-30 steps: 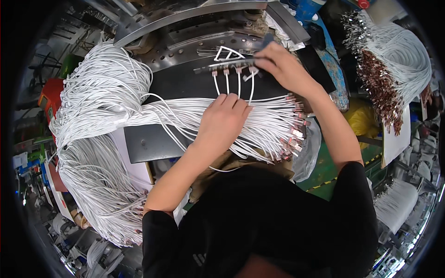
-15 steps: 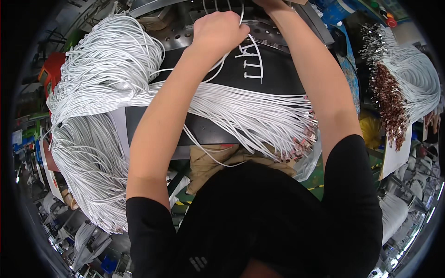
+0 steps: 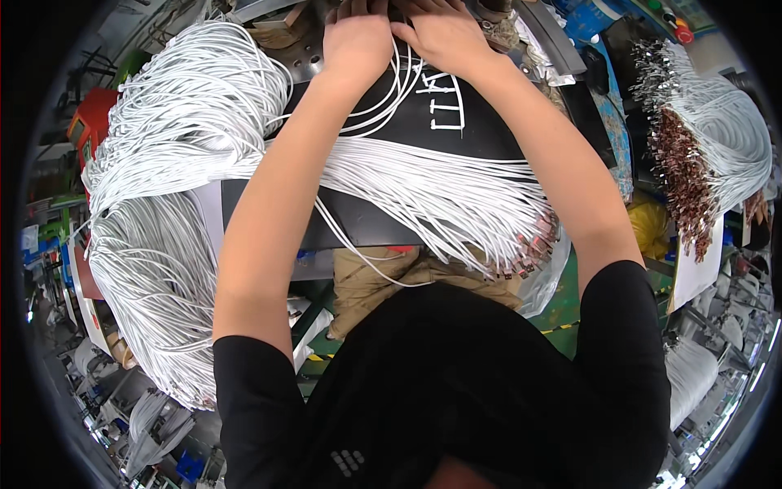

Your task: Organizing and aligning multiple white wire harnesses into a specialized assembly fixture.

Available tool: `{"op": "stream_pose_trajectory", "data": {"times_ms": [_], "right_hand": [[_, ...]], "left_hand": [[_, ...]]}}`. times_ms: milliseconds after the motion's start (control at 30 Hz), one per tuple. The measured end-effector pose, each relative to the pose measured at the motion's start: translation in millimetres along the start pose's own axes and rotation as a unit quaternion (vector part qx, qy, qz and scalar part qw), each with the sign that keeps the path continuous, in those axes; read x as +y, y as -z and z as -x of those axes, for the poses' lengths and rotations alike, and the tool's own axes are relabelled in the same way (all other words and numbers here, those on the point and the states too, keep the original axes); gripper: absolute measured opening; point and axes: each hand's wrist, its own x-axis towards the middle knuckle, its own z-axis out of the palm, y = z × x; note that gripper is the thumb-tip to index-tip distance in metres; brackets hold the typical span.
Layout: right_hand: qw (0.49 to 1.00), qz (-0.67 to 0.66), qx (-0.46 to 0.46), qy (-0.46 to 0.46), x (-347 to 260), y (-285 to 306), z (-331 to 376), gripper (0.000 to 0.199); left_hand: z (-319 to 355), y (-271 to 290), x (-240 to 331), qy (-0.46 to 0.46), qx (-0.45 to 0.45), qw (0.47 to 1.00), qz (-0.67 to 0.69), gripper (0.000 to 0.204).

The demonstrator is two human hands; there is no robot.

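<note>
Side by side at the top edge, both my hands reach over a metal fixture (image 3: 303,63) with holes in it. The fingers of my left hand (image 3: 358,42) are bent and close together, their tips cut off by the edge. My right hand (image 3: 446,34) has its thumb toward the left hand and its fingers bent forward; what lies under them is hidden. Several white cables (image 3: 389,99) loop up from the left and pass between the hands. Below my wrists a thick bundle of white cables (image 3: 415,181) lies across the black work surface (image 3: 358,222), its copper-coloured ends at the right.
A big coil of white cables (image 3: 195,94) is heaped at the left, with another bundle (image 3: 159,293) hanging below it. White strips (image 3: 446,106) form marks on the black surface. At the right hangs a cable bundle (image 3: 729,134) with brown and silvery ends. A red device (image 3: 91,122) stands far left.
My right hand has come back into view and moved left, beside my left hand. The left hand has moved slightly up and left, its fingers now pointing forward. Cable loops shifted with it.
</note>
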Motion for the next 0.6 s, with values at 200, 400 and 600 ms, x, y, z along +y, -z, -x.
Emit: {"op": "stream_pose_trajectory", "data": {"times_ms": [200,400,600], "right_hand": [[0.993,0.075,-0.034,-0.084,10.7,-12.8,5.7,0.043],[0.974,0.116,-0.142,-0.133,28.1,-31.9,13.6,0.037],[0.962,-0.139,0.025,-0.235,-11.5,106.2,93.8,0.032]], "left_hand": [[-4.1,-7.5,11.1,0.053,0.101,0.985,0.132,0.047],[-6.8,-20.1,9.0,0.052,0.112,0.992,-0.035,0.047],[90.7,129.4,9.3,0.190,-0.051,0.906,0.375,0.028]]}}
